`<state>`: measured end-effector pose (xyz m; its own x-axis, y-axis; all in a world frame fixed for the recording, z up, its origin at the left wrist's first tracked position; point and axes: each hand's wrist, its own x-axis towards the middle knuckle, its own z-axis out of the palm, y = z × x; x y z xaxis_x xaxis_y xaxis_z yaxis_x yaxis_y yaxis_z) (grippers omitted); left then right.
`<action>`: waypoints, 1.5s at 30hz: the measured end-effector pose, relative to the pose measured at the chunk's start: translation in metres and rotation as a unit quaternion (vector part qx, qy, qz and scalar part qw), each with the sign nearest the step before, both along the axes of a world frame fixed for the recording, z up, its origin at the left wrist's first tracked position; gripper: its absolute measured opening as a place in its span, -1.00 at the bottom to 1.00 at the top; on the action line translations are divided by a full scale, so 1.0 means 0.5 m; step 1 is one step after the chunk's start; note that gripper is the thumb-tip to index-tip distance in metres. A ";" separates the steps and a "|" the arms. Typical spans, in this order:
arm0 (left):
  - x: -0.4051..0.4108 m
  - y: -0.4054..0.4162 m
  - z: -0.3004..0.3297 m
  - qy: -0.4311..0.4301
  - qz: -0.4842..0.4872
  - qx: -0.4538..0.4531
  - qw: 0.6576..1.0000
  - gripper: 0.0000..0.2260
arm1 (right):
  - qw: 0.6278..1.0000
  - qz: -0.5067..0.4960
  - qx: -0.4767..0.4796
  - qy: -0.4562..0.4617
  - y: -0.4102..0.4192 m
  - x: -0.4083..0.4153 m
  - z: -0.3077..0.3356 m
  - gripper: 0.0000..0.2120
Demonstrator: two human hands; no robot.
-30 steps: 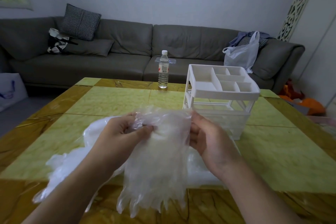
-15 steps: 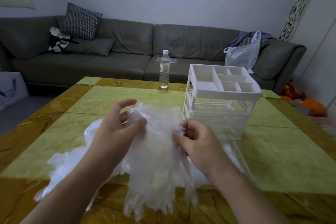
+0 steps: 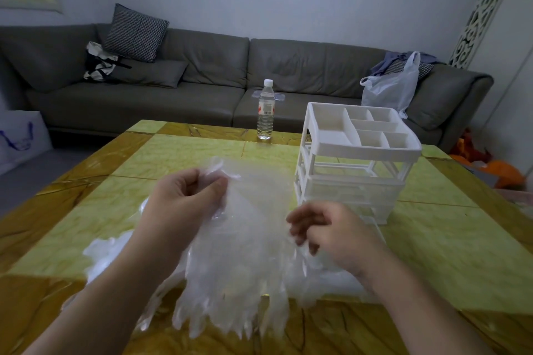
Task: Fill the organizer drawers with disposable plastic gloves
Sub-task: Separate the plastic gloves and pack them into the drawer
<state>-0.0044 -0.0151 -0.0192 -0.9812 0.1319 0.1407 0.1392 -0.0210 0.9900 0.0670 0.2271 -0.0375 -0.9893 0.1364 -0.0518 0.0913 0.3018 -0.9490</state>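
Above the table's [image 3: 432,242] near edge: a limp, filmy stack of clear gloves [image 3: 236,262], pinched at the cuff end by the left hand [image 3: 184,199], finger ends dangling. Right hand [image 3: 326,228] loosely curled beside the stack, gripping nothing clearly. Likely weightless, slippery, clingy; best taken at the cuffs. Rigid white organizer [image 3: 354,164] toward the far right corner.

A single head-worn wide-angle view looks forward and down across the yellow-green table [image 3: 432,242], close over the left hand [image 3: 184,204] and right hand [image 3: 331,230], with the grey sofa [image 3: 202,72] well beyond against the far wall.
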 end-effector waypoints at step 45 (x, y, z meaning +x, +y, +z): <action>0.017 -0.031 0.037 -0.029 -0.200 -0.173 0.964 -0.68 | 0.982 -0.079 -0.154 0.070 -0.020 0.009 -0.001 -0.92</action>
